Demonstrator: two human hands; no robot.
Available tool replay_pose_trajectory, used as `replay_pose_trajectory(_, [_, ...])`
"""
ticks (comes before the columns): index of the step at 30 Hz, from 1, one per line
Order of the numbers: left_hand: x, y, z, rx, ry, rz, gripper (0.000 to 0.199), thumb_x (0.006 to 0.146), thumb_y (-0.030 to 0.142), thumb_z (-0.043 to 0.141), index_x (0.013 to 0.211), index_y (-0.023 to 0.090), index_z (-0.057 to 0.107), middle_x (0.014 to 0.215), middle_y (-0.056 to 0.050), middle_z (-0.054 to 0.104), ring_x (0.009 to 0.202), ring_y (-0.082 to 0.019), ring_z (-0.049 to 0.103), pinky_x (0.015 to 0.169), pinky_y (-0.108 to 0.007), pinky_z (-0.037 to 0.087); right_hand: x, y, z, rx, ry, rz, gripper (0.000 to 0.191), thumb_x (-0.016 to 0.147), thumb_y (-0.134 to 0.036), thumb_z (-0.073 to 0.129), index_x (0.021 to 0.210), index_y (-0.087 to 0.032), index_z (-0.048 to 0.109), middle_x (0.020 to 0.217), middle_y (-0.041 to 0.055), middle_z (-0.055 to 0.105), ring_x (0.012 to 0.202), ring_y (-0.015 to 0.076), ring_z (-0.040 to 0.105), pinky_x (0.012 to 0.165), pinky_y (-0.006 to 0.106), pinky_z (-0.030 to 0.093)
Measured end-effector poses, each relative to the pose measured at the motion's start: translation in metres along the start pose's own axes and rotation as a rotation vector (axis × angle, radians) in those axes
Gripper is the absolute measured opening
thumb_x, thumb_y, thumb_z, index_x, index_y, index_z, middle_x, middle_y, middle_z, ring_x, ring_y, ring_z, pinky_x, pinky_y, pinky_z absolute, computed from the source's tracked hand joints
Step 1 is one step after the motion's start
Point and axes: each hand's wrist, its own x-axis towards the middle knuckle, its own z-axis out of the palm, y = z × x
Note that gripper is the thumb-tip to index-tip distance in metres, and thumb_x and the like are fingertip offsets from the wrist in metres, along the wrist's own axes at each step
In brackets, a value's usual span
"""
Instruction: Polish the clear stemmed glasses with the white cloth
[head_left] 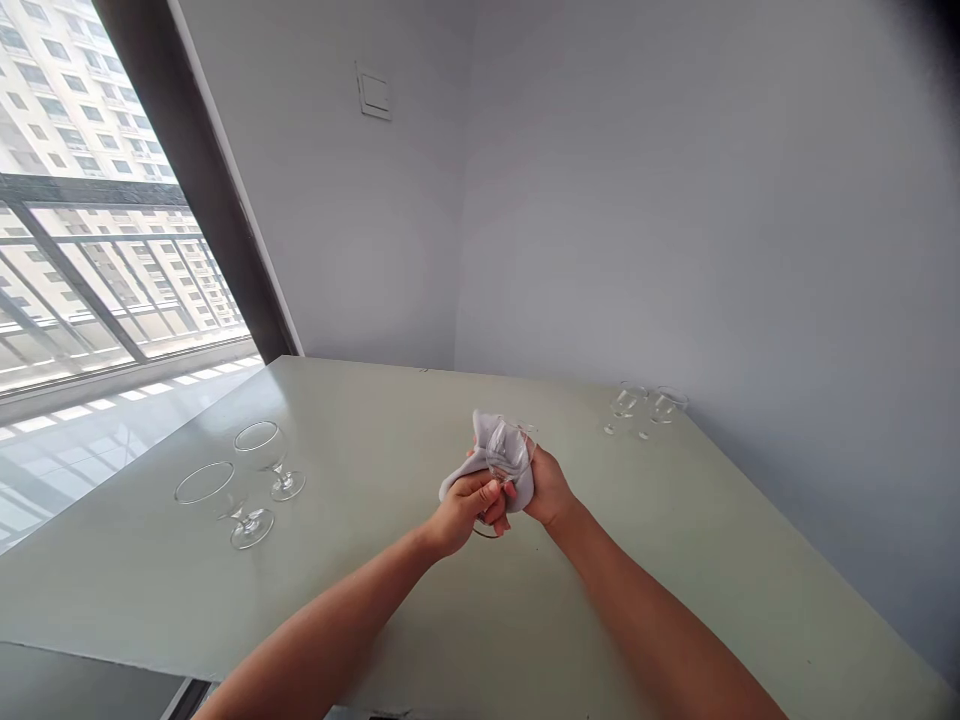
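Note:
A clear stemmed glass [516, 452] is held up over the middle of the table, its bowl tilted away from me. My left hand [466, 508] is closed around the stem just below the bowl, and part of the round foot shows beneath the fingers. A pale grey cloth [463, 470] wraps the far side and underside of the bowl. From the right, my right hand [549, 485] grips the cloth against the bowl; most of its fingers are hidden behind the glass and cloth.
On the pale green table [360, 620], two stemmed glasses, a nearer one [251, 527] and a farther one [286, 484], stand at the left. Two more glasses, one [624, 402] beside another [663, 406], stand at the far right near the wall [675, 200]. A window lies left.

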Motion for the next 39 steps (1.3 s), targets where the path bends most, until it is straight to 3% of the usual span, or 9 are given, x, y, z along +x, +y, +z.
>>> replay_pose_trajectory(3, [-0.001, 0.006, -0.003, 0.007, 0.049, -0.019, 0.036, 0.078, 0.048, 0.05, 0.078, 0.013, 0.055, 0.049, 0.005, 0.038, 0.046, -0.01, 0.049, 0.058, -0.028, 0.042, 0.005, 0.007, -0.01, -0.067, 0.119, -0.049, 0.043, 0.069, -0.059, 0.054, 0.063, -0.017, 0.057, 0.05, -0.0002, 0.05, 0.05, 0.0146, 0.048, 0.048, 0.026, 0.039])
replay_pose_trajectory(7, [0.001, 0.018, -0.011, 0.026, 0.202, -0.089, 0.035, 0.077, 0.048, 0.05, 0.083, 0.014, 0.057, 0.052, 0.005, 0.037, 0.049, -0.009, 0.048, 0.056, -0.026, 0.041, 0.005, -0.003, -0.02, -0.049, 0.51, -0.334, 0.032, 0.068, -0.051, 0.06, 0.072, -0.019, 0.056, 0.064, -0.0018, 0.053, 0.059, 0.0133, 0.047, 0.053, 0.024, 0.039])
replay_pose_trajectory(10, [0.003, 0.025, -0.016, 0.072, 0.265, -0.163, 0.031, 0.077, 0.043, 0.05, 0.086, 0.015, 0.058, 0.053, 0.006, 0.037, 0.049, -0.009, 0.048, 0.056, -0.025, 0.041, -0.009, -0.017, -0.018, -0.301, 0.62, -0.58, 0.026, 0.078, -0.046, 0.052, 0.08, -0.02, 0.056, 0.069, -0.0007, 0.053, 0.062, 0.0134, 0.048, 0.056, 0.025, 0.039])
replay_pose_trajectory(12, [0.004, 0.027, -0.016, 0.102, 0.29, -0.18, 0.028, 0.076, 0.041, 0.05, 0.084, 0.015, 0.058, 0.052, 0.006, 0.038, 0.049, -0.009, 0.047, 0.056, -0.025, 0.041, -0.019, -0.019, -0.013, -0.624, 0.578, -0.756, 0.023, 0.083, -0.039, 0.047, 0.09, -0.021, 0.059, 0.081, 0.0032, 0.057, 0.072, 0.0166, 0.052, 0.064, 0.029, 0.042])
replay_pose_trajectory(16, [0.005, 0.021, -0.015, 0.245, 0.281, -0.193, 0.024, 0.073, 0.036, 0.049, 0.061, 0.015, 0.052, 0.05, 0.002, 0.045, 0.048, -0.01, 0.046, 0.052, -0.024, 0.04, -0.021, -0.005, -0.005, -1.269, 0.158, -1.099, 0.028, 0.083, -0.024, 0.047, 0.108, -0.025, 0.058, 0.11, 0.0056, 0.059, 0.109, 0.0244, 0.047, 0.095, 0.042, 0.033])
replay_pose_trajectory(20, [0.002, 0.01, -0.018, 0.736, 0.261, -0.126, 0.026, 0.072, 0.027, 0.045, 0.048, 0.018, 0.043, 0.048, -0.001, 0.049, 0.044, -0.01, 0.042, 0.048, -0.024, 0.032, -0.009, 0.007, -0.007, -1.574, -0.032, -1.224, 0.027, 0.083, -0.018, 0.045, 0.105, -0.025, 0.06, 0.11, 0.003, 0.062, 0.114, 0.0222, 0.045, 0.104, 0.045, 0.021])
replay_pose_trajectory(27, [0.0, 0.001, -0.024, 1.343, 0.176, 0.254, 0.02, 0.083, 0.032, 0.039, 0.077, 0.021, 0.056, 0.056, -0.004, 0.052, 0.052, -0.015, 0.044, 0.056, -0.027, 0.031, -0.013, -0.014, -0.002, -1.497, 0.196, -0.842, 0.028, 0.084, -0.028, 0.041, 0.062, -0.02, 0.056, 0.065, 0.0043, 0.058, 0.067, 0.0167, 0.051, 0.073, 0.034, 0.04])
replay_pose_trajectory(33, [-0.002, -0.002, -0.024, 1.592, 0.033, 0.372, 0.03, 0.089, 0.031, 0.03, 0.101, 0.018, 0.054, 0.065, -0.007, 0.056, 0.06, -0.017, 0.05, 0.06, -0.03, 0.033, -0.005, -0.037, -0.025, -0.703, 0.105, -0.154, 0.036, 0.072, -0.045, 0.054, 0.05, -0.017, 0.047, 0.043, -0.0055, 0.037, 0.042, 0.0076, 0.031, 0.044, 0.023, 0.026])
replay_pose_trajectory(39, [-0.002, -0.005, -0.021, 1.598, 0.081, 0.412, 0.031, 0.089, 0.029, 0.031, 0.108, 0.017, 0.052, 0.069, -0.008, 0.058, 0.064, -0.018, 0.053, 0.06, -0.03, 0.032, -0.012, -0.032, -0.023, -0.143, 0.076, -0.061, 0.025, 0.067, -0.039, 0.061, 0.056, -0.018, 0.056, 0.051, -0.0016, 0.052, 0.05, 0.0124, 0.049, 0.054, 0.027, 0.04])
